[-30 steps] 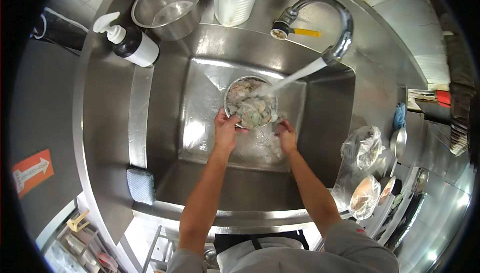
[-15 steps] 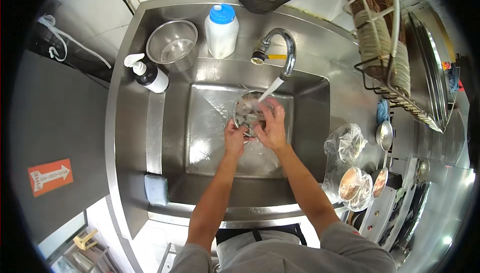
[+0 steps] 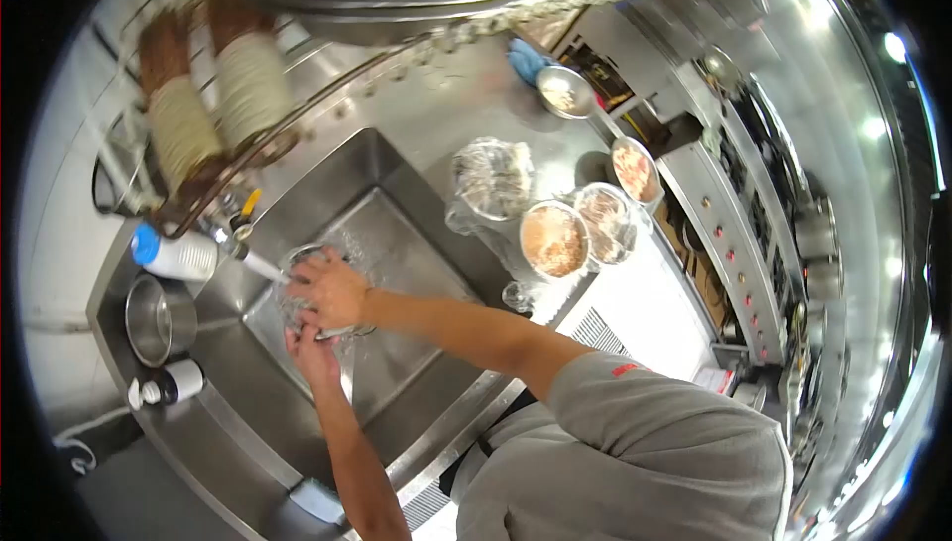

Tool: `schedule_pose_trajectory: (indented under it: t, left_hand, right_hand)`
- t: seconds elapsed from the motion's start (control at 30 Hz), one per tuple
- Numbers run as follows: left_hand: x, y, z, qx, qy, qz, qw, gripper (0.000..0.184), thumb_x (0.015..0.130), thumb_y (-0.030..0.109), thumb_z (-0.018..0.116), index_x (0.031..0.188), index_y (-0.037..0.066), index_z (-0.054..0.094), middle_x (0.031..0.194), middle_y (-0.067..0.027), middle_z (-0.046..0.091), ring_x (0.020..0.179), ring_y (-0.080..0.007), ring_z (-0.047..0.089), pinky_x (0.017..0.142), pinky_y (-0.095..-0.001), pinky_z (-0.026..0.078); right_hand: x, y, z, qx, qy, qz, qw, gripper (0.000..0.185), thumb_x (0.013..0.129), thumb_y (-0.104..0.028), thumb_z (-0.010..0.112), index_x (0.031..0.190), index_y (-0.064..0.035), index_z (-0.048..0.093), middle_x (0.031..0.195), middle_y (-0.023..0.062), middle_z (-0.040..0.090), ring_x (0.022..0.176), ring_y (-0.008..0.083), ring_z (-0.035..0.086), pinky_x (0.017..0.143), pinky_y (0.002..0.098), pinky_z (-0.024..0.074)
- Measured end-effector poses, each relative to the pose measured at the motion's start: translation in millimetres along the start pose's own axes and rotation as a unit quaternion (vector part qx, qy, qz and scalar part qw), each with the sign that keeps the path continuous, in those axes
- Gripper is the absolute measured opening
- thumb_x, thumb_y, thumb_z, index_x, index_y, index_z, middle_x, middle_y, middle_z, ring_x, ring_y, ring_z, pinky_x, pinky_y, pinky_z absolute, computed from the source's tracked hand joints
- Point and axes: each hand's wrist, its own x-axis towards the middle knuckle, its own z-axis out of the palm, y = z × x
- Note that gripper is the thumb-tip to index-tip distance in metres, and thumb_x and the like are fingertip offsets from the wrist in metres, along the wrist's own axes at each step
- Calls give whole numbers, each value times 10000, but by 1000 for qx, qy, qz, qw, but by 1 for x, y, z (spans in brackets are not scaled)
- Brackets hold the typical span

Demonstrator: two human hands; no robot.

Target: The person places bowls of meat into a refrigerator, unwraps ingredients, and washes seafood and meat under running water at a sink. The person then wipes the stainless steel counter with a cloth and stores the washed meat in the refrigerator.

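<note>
A person at a sink, seen from above, with both hands at a round metal bowl. The bowl sits inside the steel sink, toward the tap side, and is largely covered by the hands; its contents are too hidden to identify. The right hand lies palm down over the bowl, fingers spread. The left hand touches the bowl's near edge with bent fingers; whether it pinches the rim cannot be told. A stream of water runs from the tap toward the bowl, beside the right hand's fingers. Along the sink's outer ledge stand a white bottle with a blue cap, a deep steel pot and a dark pump bottle; a blue sponge lies at the near corner. On the bench, beyond the right forearm, a plastic-covered bowl stands near some brown food in a round container. Two bound brushes occupy the upper left.
</note>
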Motion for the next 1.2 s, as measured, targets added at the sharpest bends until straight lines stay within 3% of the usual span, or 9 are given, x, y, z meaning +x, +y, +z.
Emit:
schedule_pose_trajectory:
  t: [0.17, 0.37, 0.5, 0.63, 0.77, 0.87, 0.9, 0.97, 1.2]
  left_hand:
    - [-3, 29, 23, 35, 21, 9, 999, 256, 784, 40, 649, 1022, 89, 569, 933, -34, 633, 676, -116, 603, 426, -214, 466]
    - [-28, 58, 78, 247, 34, 31, 968, 166, 791, 31, 649, 773, 106, 502, 713, 5, 541, 555, -75, 521, 377, -220, 433]
    - [-48, 62, 113, 398, -51, 93, 911, 293, 789, 74, 666, 657, 89, 404, 620, 18, 461, 523, -65, 455, 363, -264, 442]
    - [-93, 91, 172, 560, 8, 115, 820, 278, 760, 97, 658, 644, 42, 412, 597, -27, 485, 521, -107, 492, 385, -285, 474]
    - [-123, 102, 202, 633, 19, 155, 758, 257, 748, 107, 635, 658, 7, 415, 611, -99, 545, 528, -146, 563, 409, -310, 518]
    - [-137, 105, 212, 677, 33, 198, 708, 240, 752, 101, 622, 666, -1, 423, 593, -137, 552, 506, -166, 573, 404, -332, 497]
    - [-143, 106, 217, 680, 37, 196, 706, 240, 752, 101, 622, 666, -1, 423, 593, -137, 552, 506, -166, 573, 404, -332, 497]
    - [-156, 109, 231, 693, 74, 190, 692, 245, 730, 131, 640, 649, 13, 441, 545, -167, 529, 490, -323, 542, 540, -415, 444]
    - [-181, 105, 252, 710, 90, 254, 651, 230, 720, 96, 630, 649, 4, 431, 532, -148, 445, 475, -316, 435, 509, -404, 395]
  right_hand:
    - [-1, 1, -9, 50, 47, -12, 998, 395, 782, -414, 623, 1106, -188, 649, 1170, 81, 565, 1171, 259, 466, 1003, 507, 287]
    - [-26, -8, -26, 180, 162, 138, 960, 380, 845, -372, 614, 1150, -148, 627, 1191, 102, 566, 1159, 308, 479, 977, 460, 352]
    - [-50, -5, -22, 359, 255, 209, 873, 346, 913, -308, 563, 1179, -89, 592, 1193, 132, 552, 1148, 325, 490, 981, 413, 371]
    - [-56, -21, -47, 475, 291, 256, 790, 379, 988, -290, 478, 1250, -20, 522, 1238, 136, 497, 1167, 277, 474, 1002, 354, 367]
    - [-61, -31, -73, 476, 300, 230, 794, 386, 1003, -289, 442, 1273, -17, 494, 1256, 142, 473, 1170, 265, 461, 1015, 334, 346]
    - [-63, -41, -88, 538, 311, 227, 749, 366, 999, -279, 430, 1255, -27, 499, 1265, 169, 467, 1197, 320, 441, 1023, 369, 342]
    - [-63, -43, -93, 560, 310, 228, 734, 370, 1003, -278, 419, 1267, -27, 485, 1265, 166, 460, 1202, 315, 436, 1028, 363, 335]
    - [-66, -46, -100, 584, 306, 230, 716, 374, 1008, -277, 408, 1279, -27, 471, 1265, 164, 453, 1207, 310, 431, 1033, 358, 327]
    - [-77, -54, -120, 629, 306, 203, 685, 380, 1021, -268, 376, 1283, 1, 438, 1259, 152, 428, 1217, 272, 406, 1045, 335, 302]
